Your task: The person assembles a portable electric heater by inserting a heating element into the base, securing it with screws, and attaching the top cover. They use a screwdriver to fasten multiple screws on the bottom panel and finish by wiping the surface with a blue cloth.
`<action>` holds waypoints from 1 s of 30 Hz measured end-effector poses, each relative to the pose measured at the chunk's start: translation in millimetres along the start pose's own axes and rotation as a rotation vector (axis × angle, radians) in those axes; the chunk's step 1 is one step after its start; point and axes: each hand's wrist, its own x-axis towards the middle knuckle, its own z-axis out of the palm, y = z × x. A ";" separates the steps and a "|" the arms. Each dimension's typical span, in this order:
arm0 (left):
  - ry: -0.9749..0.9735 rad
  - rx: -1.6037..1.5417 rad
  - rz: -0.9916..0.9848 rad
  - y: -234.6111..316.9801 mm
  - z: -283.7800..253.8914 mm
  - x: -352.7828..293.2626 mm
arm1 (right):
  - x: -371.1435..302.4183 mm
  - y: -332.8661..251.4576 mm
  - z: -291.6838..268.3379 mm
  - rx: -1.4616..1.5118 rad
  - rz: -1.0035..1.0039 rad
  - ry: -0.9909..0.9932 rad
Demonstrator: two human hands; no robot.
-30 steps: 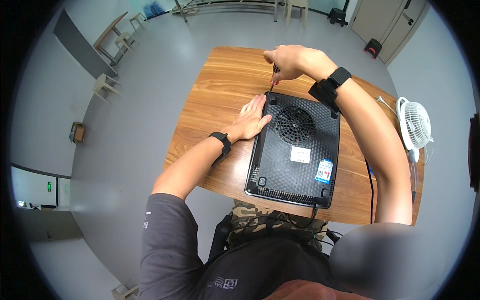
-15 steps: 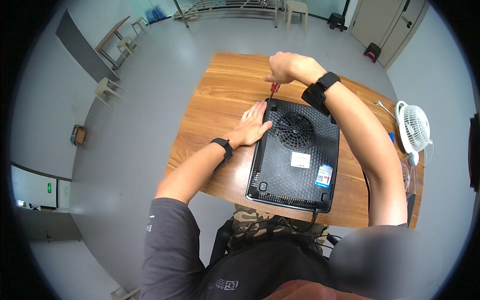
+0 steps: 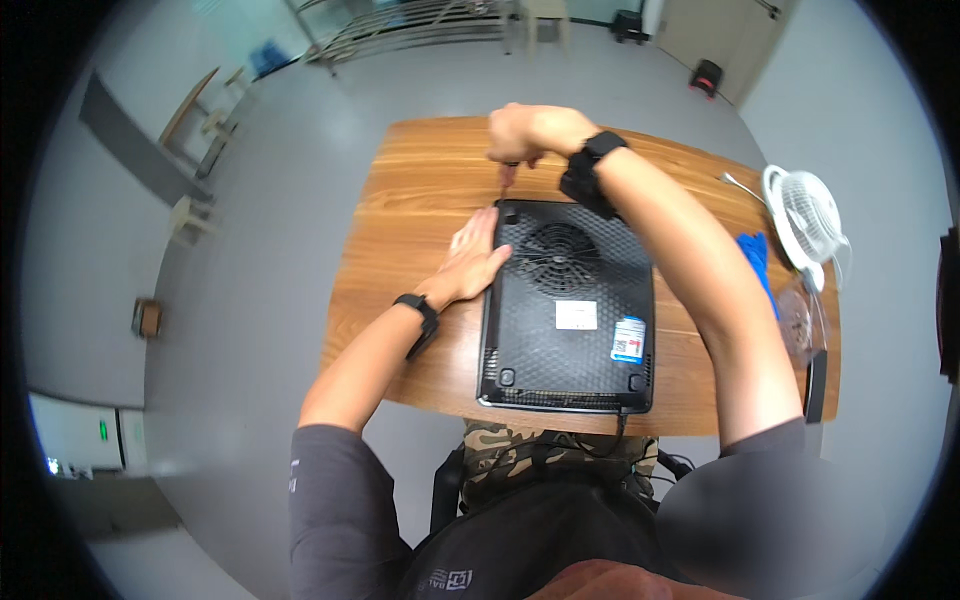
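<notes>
A black induction cooker (image 3: pixel 535 345) lies upside down on the wooden table, its round fan grille, corner feet and stickers facing up. My left hand (image 3: pixel 470 265) rests along its left edge near the far corner, fingers stretched out and thumb over the rim. Beyond that corner my right hand (image 3: pixel 525 132) is closed round the handle of a screwdriver (image 3: pixel 507 178), partly red. The screwdriver stands nearly upright, its shaft pointing down at the cooker's far left corner. Whether the tip sits in a screw is too small to tell.
On the table's (image 3: pixel 400 190) right side stand a white fan (image 3: pixel 808 215), a blue cloth-like item (image 3: pixel 755 258) and a clear plastic bag or container (image 3: pixel 797 322). A black cord (image 3: pixel 622 424) runs off the near edge toward my lap. A metal rack (image 3: pixel 410 32) stands beyond.
The whole view has shifted, so table and cooker appear further left. My right hand stays closed on the screwdriver at the same corner; my left hand keeps its place on the edge.
</notes>
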 end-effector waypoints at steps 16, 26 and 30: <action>0.034 0.065 0.070 -12.1 10.0 3.3 | -17.1 -3.9 -0.1 -0.210 -0.081 0.054; 0.020 0.059 0.048 -7.9 6.1 5.0 | -5.0 -8.8 3.3 -0.121 0.049 0.156; 0.021 0.053 0.040 -6.7 4.3 3.1 | -9.3 -5.7 2.8 -0.260 -0.050 0.134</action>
